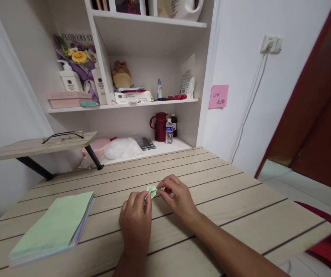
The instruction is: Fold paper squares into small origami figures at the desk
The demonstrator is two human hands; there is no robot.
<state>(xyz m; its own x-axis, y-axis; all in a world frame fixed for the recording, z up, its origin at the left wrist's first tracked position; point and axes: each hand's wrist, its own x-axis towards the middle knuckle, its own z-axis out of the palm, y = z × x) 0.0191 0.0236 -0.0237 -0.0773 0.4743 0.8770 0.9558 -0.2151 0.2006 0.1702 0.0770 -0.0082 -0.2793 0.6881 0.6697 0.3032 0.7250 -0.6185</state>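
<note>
A small folded piece of light green paper [153,190] is held between my two hands, just above the wooden table [228,207]. My left hand [136,217] pinches its left side between thumb and fingers. From the right, my right hand [178,196] grips the other side with thumb and fingertips. The fingers partly cover the paper, so its full folded shape cannot be made out. To the left of my hands lies a thick stack of coloured paper [55,219] with a light green sheet on top.
A raised wooden stand [6,150] with eyeglasses [63,136] on it is at the left. Behind the table, white shelves [150,19] hold a red jug [161,127], a water bottle [169,131] and a plastic bag [123,148]. A pink note [218,96] sticks to the wall.
</note>
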